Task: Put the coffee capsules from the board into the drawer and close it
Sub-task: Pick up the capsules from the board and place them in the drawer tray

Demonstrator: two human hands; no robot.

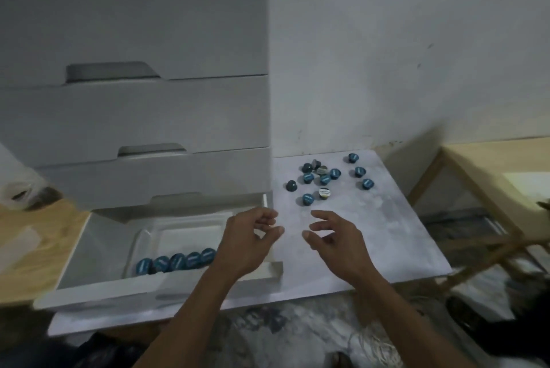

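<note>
Several blue coffee capsules (pixel 324 179) lie scattered at the far end of a pale marbled board (pixel 387 227); one has a white and yellow lid (pixel 323 192). The bottom drawer (pixel 98 251) of a white cabinet stands pulled out to the left of the board. A row of several blue capsules (pixel 175 261) lies along the front of its inner tray. My left hand (pixel 250 242) hovers over the drawer's right edge, fingers curled and apart, holding nothing. My right hand (pixel 333 239) hovers over the board just short of the capsules, fingers spread and empty.
Two shut drawers (pixel 134 117) sit above the open one. A white wall (pixel 387 55) rises behind the board. A light wooden frame (pixel 476 186) stands to the right. A wooden surface with a plastic bag (pixel 23 189) lies at the left. Cables lie on the floor below.
</note>
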